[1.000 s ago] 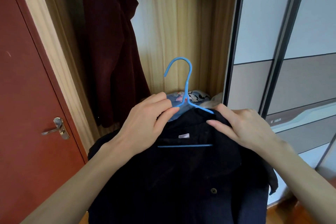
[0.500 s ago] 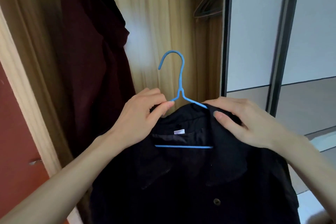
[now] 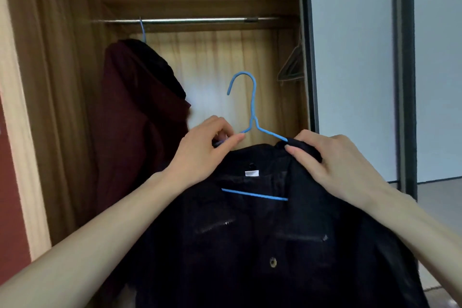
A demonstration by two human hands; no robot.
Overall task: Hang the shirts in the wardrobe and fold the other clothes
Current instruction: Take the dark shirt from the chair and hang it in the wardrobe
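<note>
Head view: a dark shirt (image 3: 262, 245) on a blue hanger (image 3: 252, 107) is heading for the rail (image 3: 190, 20).
The left hand (image 3: 207, 150) and right hand (image 3: 332, 160) are pinching its shoulders; above them the rail is waiting, a maroon garment (image 3: 135, 120) already hanging left; folding appears left.

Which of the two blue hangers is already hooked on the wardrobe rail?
The blue hanger carrying the dark red garment, at the rail's left end. The other blue hanger, with the black shirt, sits in both hands below the rail.
</note>
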